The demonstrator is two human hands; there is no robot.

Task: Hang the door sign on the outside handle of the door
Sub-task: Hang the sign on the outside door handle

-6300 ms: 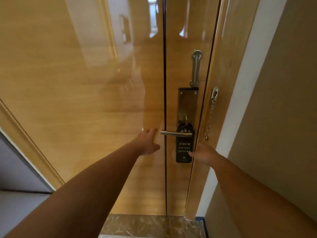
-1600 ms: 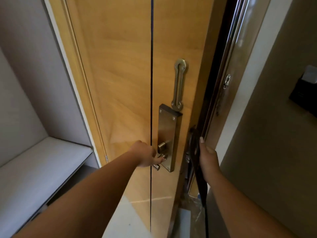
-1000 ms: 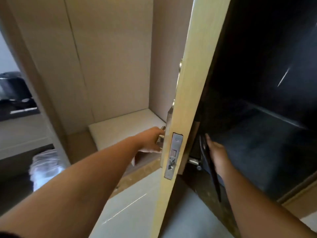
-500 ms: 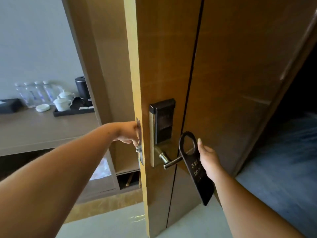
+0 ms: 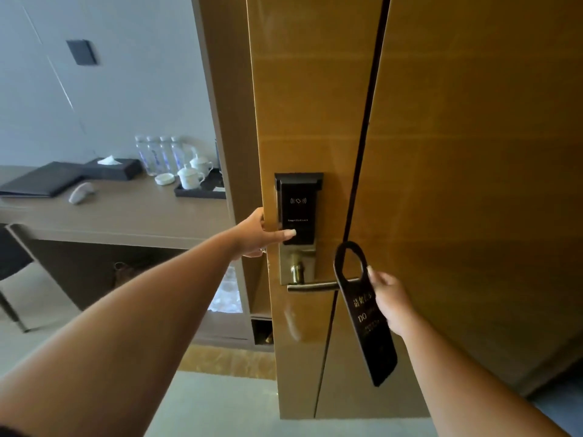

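Left hand (image 5: 256, 236) wraps the door (image 5: 441, 152) edge, so its fingers are out of sight behind it. The door sign (image 5: 362, 313) covers the tip of the handle (image 5: 310, 287), and the right hand (image 5: 389, 298) covers part of its gold lettering, only "DO" readable. Lock reader (image 5: 298, 209) text above the left thumb is too tiny. Bottle (image 5: 157, 154) labels on the desk (image 5: 120, 212), way left of both hands, are blurry.

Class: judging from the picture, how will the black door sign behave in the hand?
The door sign is probably stiff: held by the right hand at one edge, it stays flat. It looks thin, so likely light. Once looped on the lever handle, it may swing.
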